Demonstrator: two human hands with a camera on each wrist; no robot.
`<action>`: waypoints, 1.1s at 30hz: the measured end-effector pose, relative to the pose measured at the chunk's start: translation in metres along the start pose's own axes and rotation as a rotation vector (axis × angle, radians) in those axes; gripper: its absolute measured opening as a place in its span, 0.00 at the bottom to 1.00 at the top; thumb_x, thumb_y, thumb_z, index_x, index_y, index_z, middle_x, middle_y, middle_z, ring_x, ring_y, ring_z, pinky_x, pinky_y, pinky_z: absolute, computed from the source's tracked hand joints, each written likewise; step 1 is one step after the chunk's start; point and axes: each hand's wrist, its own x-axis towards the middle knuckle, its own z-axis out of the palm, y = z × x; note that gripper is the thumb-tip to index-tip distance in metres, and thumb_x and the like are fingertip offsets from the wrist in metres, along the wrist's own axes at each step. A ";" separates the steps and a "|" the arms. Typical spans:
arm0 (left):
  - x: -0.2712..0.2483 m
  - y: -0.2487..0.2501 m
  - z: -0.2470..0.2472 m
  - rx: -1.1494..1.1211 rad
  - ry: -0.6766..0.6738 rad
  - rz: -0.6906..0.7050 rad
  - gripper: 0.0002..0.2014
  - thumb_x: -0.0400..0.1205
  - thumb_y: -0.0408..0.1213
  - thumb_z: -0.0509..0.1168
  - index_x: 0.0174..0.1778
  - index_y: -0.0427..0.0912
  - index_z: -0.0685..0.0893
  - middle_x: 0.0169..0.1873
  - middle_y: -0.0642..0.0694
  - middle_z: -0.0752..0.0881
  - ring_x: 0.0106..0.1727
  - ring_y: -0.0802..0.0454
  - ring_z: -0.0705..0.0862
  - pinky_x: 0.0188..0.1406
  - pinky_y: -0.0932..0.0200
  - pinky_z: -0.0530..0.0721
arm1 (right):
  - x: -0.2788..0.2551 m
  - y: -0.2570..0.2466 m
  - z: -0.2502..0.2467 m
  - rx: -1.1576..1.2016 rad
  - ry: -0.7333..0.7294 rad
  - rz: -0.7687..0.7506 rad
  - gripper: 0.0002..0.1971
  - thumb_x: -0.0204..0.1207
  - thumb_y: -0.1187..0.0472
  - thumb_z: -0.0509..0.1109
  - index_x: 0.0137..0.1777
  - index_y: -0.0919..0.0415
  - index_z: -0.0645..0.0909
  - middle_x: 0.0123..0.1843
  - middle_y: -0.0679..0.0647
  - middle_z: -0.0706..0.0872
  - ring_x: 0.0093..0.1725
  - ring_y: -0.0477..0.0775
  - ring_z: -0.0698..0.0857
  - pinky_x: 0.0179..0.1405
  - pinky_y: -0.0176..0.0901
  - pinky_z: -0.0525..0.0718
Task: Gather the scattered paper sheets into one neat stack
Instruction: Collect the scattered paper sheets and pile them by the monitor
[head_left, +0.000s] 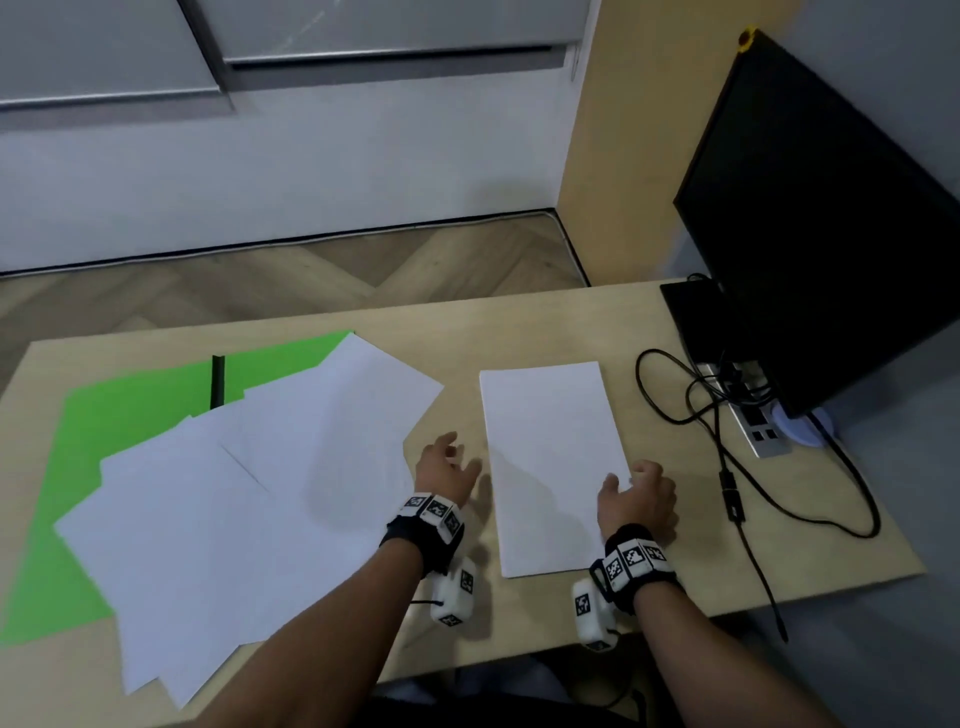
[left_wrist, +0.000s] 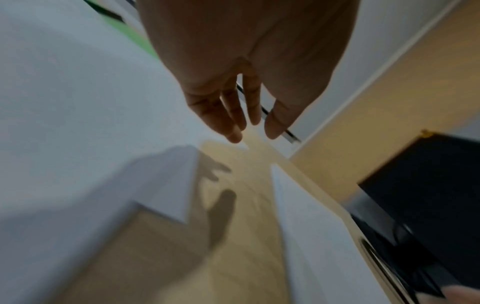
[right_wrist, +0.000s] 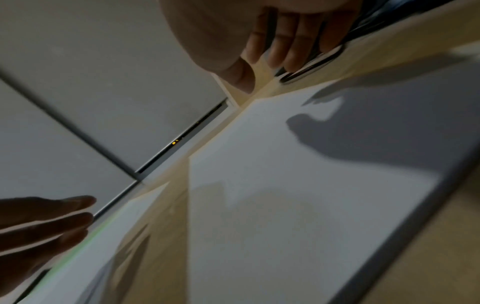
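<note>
Several white paper sheets (head_left: 249, 493) lie fanned and overlapping on the left of the wooden desk (head_left: 519, 322), partly over a green mat (head_left: 130, 410). A separate white sheet or small stack (head_left: 550, 457) lies squared to the right. My left hand (head_left: 447, 467) hovers over the bare strip between the two, fingers relaxed and holding nothing; the left wrist view shows the left hand's fingers (left_wrist: 233, 115) extended above the desk. My right hand (head_left: 639, 493) is at the separate sheet's right edge, fingers loosely bent, with no paper between them in the right wrist view (right_wrist: 283, 47).
A black monitor (head_left: 831, 218) stands at the right rear, with a metal socket plate (head_left: 753, 415) and black cables (head_left: 727, 467) trailing over the desk's right side. A black strip (head_left: 217, 382) lies on the green mat. The desk's front edge is close to my forearms.
</note>
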 end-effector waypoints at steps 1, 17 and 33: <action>-0.001 -0.008 -0.015 -0.054 0.057 0.029 0.24 0.78 0.40 0.73 0.71 0.47 0.80 0.62 0.45 0.82 0.51 0.52 0.86 0.59 0.54 0.84 | -0.010 -0.008 0.005 0.048 0.013 -0.047 0.13 0.75 0.56 0.71 0.58 0.49 0.74 0.61 0.56 0.80 0.62 0.63 0.78 0.69 0.62 0.72; -0.005 -0.192 -0.306 0.192 0.556 -0.489 0.29 0.74 0.53 0.74 0.67 0.43 0.79 0.68 0.35 0.74 0.70 0.32 0.71 0.63 0.38 0.76 | -0.213 -0.158 0.132 0.171 -0.684 -0.505 0.15 0.74 0.53 0.77 0.59 0.50 0.80 0.62 0.51 0.78 0.60 0.48 0.82 0.56 0.36 0.76; 0.001 -0.218 -0.335 0.342 0.261 -0.567 0.54 0.69 0.67 0.72 0.84 0.43 0.56 0.80 0.39 0.61 0.79 0.34 0.58 0.64 0.41 0.77 | -0.309 -0.198 0.200 -0.514 -0.807 -0.656 0.52 0.75 0.26 0.57 0.87 0.58 0.42 0.88 0.56 0.38 0.87 0.58 0.38 0.85 0.55 0.49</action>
